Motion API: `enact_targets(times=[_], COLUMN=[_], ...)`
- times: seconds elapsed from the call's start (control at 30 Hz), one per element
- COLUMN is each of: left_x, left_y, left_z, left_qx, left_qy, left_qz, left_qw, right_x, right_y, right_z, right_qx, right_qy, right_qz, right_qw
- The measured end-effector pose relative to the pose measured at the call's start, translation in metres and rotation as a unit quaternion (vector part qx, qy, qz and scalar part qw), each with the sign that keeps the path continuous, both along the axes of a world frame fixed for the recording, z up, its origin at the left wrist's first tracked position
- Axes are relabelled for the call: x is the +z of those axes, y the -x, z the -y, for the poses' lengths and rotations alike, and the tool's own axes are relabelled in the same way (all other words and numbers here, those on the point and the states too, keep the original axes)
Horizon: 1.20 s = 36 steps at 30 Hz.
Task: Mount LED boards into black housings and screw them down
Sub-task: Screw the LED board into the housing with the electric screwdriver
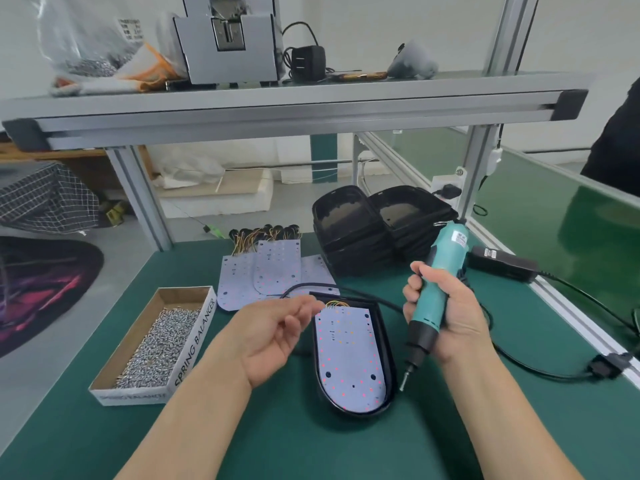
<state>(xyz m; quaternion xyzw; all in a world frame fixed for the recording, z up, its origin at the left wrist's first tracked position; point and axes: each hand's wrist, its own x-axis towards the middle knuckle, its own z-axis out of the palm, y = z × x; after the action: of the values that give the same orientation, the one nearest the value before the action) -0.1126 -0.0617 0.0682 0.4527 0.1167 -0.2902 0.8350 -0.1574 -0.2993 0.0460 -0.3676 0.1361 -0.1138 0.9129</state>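
A white LED board [348, 355] lies inside a black housing [388, 358] on the green mat in front of me. My right hand [446, 306] grips a teal electric screwdriver [438, 282], its bit [406, 377] pointing down beside the housing's right rim. My left hand [273, 336] hovers palm-up just left of the housing, fingers loosely curled and blurred; whether it holds a screw cannot be told. A cardboard box of screws [156, 344] sits to the left. Spare LED boards [273, 268] with wires lie behind, next to two stacks of empty black housings [374, 226].
A black power adapter [502, 263] and its cable [540, 370] run along the right of the mat. An aluminium shelf [277, 112] spans overhead, on frame posts [479, 164]. A green conveyor [568, 216] lies to the right, with a person in black [620, 140] beside it.
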Motion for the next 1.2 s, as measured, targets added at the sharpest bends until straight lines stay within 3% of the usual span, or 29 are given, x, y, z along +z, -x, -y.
enact_targets(times=[0.1,0.23,0.47,0.6,0.8,1.03,1.2], left_x=[0.005,0.01,-0.002,-0.004,-0.007,-0.009,-0.006], left_y=[-0.001,-0.001,0.005,0.005,0.001,0.002,0.004], left_z=[0.012,0.02,0.036,0.045,0.048,0.051,0.056], left_qx=[-0.003,-0.061,-0.099,-0.1,-0.084,-0.087,-0.069], left_qy=[0.02,0.101,-0.007,-0.044,0.059,0.03,0.058], left_qz=[-0.019,-0.043,0.048,0.05,-0.052,-0.022,-0.051], left_qw=[1.0,0.992,0.994,0.993,0.993,0.996,0.995], right_x=[0.011,0.025,0.04,0.047,0.047,0.053,0.054], right_y=[-0.007,-0.012,-0.02,-0.025,-0.033,-0.034,-0.033], right_z=[-0.003,0.0,-0.005,-0.008,-0.01,-0.013,-0.023], right_qx=[-0.038,-0.035,-0.104,-0.142,-0.225,-0.297,-0.303], right_qy=[0.032,-0.034,-0.01,-0.026,-0.056,-0.029,-0.008], right_qz=[0.007,0.045,0.07,0.08,0.078,0.12,0.132], right_qw=[0.999,0.998,0.992,0.986,0.97,0.947,0.944])
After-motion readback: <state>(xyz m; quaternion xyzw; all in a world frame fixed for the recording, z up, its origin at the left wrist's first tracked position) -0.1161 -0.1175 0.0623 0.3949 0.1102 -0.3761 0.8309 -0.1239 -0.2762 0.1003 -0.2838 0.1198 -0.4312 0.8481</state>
